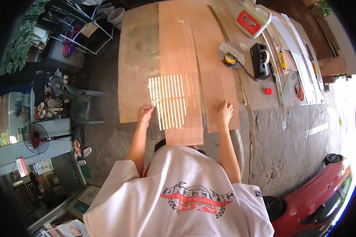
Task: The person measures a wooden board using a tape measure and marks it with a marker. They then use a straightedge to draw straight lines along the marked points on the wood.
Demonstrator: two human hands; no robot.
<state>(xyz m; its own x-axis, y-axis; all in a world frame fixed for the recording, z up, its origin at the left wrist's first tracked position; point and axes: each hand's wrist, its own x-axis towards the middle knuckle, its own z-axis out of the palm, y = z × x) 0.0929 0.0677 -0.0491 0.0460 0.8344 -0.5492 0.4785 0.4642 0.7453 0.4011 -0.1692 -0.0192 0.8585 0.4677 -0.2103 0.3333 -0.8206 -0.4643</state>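
Note:
A glossy clear sheet point(172, 102), reflecting bright stripes, lies over pinkish wooden panels point(176, 43) on the worktable point(128, 63). My left hand point(146, 113) pinches the left edge of the clear sheet near the table's front. On the right, my right hand point(225, 113) rests its fingertips on a second pinkish panel point(213, 94), fingers loosely bent. Farther right are a tape measure point(230, 59), a black tape dispenser point(260, 65), a red cap point(269, 91), red-handled scissors point(300, 93) and a yellow cutter point(283, 59).
A jug point(251, 21), long strips point(292, 47) and a metal rule point(215, 17) lie on the table. Leftward are a plastic chair point(79, 98), shoes point(47, 106), a fan point(36, 138) and a metal rack point(101, 35). A red car point(312, 201) stands at lower right.

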